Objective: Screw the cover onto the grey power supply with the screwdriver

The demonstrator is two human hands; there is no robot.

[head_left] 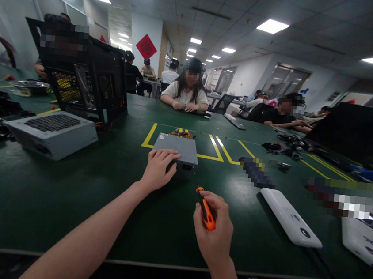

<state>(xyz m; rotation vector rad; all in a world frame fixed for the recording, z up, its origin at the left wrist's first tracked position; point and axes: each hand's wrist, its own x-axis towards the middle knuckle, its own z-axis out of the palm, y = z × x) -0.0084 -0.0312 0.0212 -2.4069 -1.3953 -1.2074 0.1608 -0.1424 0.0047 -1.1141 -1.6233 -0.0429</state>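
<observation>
A small grey metal power supply unit (185, 149) lies on the green table in front of me, with a bundle of coloured cables (182, 134) at its far side. My left hand (161, 169) holds it, fingers over its top and thumb at the near edge. In my right hand (216, 222) is a screwdriver with an orange and black handle (207, 215). Its thin shaft points up and left to the near right corner of the unit, beside the socket. Whether the tip sits in a screw is too small to tell.
At left stand a larger grey power supply (54, 132) and an open black computer case (89, 76). White devices (290, 217) and loose cables (282, 147) lie to the right, near a dark monitor (357, 131). Across the table (136, 107) sits a person (186, 90).
</observation>
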